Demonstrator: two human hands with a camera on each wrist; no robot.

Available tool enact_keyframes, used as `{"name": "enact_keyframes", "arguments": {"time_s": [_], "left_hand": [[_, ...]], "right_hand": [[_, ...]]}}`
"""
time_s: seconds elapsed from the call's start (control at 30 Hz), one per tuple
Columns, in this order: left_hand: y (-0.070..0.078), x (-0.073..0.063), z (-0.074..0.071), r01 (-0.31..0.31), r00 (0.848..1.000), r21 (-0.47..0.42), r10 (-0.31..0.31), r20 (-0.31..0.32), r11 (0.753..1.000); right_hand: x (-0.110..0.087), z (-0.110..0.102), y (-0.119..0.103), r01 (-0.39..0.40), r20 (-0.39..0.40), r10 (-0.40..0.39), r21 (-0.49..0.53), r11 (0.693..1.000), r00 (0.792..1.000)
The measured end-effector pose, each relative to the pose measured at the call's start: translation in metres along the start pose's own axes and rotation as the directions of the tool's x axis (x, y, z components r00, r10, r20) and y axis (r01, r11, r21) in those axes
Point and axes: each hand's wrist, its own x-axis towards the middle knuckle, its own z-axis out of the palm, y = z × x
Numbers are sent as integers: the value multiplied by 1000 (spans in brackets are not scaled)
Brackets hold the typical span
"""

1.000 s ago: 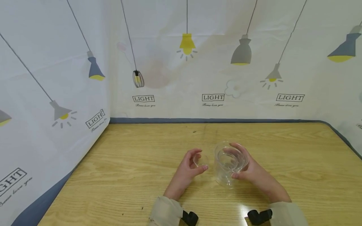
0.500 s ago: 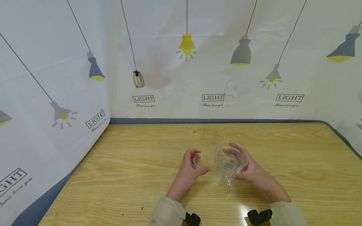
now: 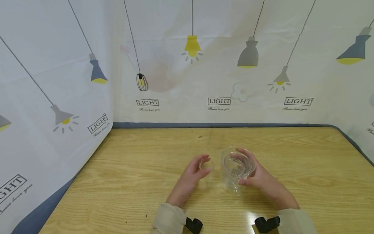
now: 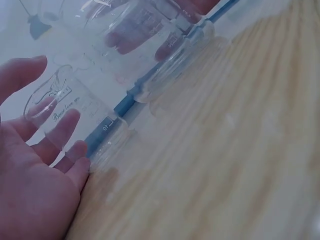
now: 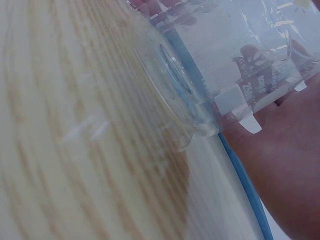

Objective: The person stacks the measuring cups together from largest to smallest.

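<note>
A small clear beaker (image 3: pixel 208 175) with printed volume marks stands upright on the table. My left hand (image 3: pixel 190 177) is around its left side; in the left wrist view the fingers (image 4: pixel 65 127) lie behind the small beaker (image 4: pixel 92 112) and the thumb (image 4: pixel 22 72) is apart from it. Just to the right is a large clear beaker (image 3: pixel 229 178), gripped near its rim by my right hand (image 3: pixel 260 178) from the right side. Inside the large beaker a second, smaller rim shows, seemingly a nested beaker. The right wrist view has the large beaker's base (image 5: pixel 172 85) at the tabletop.
The wooden table (image 3: pixel 140 169) has a few small dark specks. White sheeting (image 3: pixel 175 74) printed with lamps encloses the back and left side, with a blue-grey band along the table's far edge. Black cameras (image 3: pixel 194 225) sit at both wrists.
My left thumb reached farther right half a second ago; now it has drawn back and the left hand has shifted slightly left. The right hand and both visible beakers have stayed nearly put.
</note>
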Motion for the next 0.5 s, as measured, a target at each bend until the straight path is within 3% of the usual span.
{"name": "enact_keyframes", "arguments": {"time_s": [0.13, 0.3, 0.5], "left_hand": [[-3, 1, -2, -21, 999, -34, 22, 39, 999], [-17, 6, -5, -11, 999, -13, 12, 36, 1000], [-23, 9, -6, -9, 999, -38, 11, 53, 999]], "right_hand": [[1, -1, 1, 21, 4, -21, 2, 1000, 1000], [1, 0, 0, 27, 3, -27, -1, 1000, 1000], [0, 1, -1, -19, -20, 18, -31, 999, 1000]]}}
